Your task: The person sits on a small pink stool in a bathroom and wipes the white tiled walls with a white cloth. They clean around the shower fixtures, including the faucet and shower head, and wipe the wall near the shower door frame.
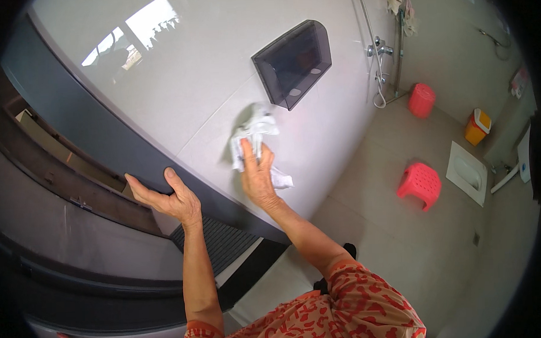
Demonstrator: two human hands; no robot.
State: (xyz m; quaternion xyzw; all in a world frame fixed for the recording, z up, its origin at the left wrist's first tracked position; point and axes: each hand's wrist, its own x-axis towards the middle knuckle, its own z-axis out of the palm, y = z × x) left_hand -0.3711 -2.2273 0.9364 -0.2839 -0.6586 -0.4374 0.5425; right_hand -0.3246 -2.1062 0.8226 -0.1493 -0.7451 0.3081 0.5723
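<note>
My right hand (258,180) presses a crumpled white cloth (258,125) against the glossy light wall tile (195,70). A loose end of the cloth hangs below my fingers. Just above and to the right, a dark translucent box-shaped cover (296,64) is fixed to the wall. My left hand (170,199) is at the grey door frame (111,136), thumb and fingers spread apart, with nothing held in it. Whether its palm touches the frame I cannot tell.
Right of the wall, a red stool (420,186) and a red bucket (422,100) stand on the tiled floor. Beyond them are an orange-and-white bin (477,127) and a squat toilet (466,174). A shower tap (379,49) with a hose sticks out from the wall.
</note>
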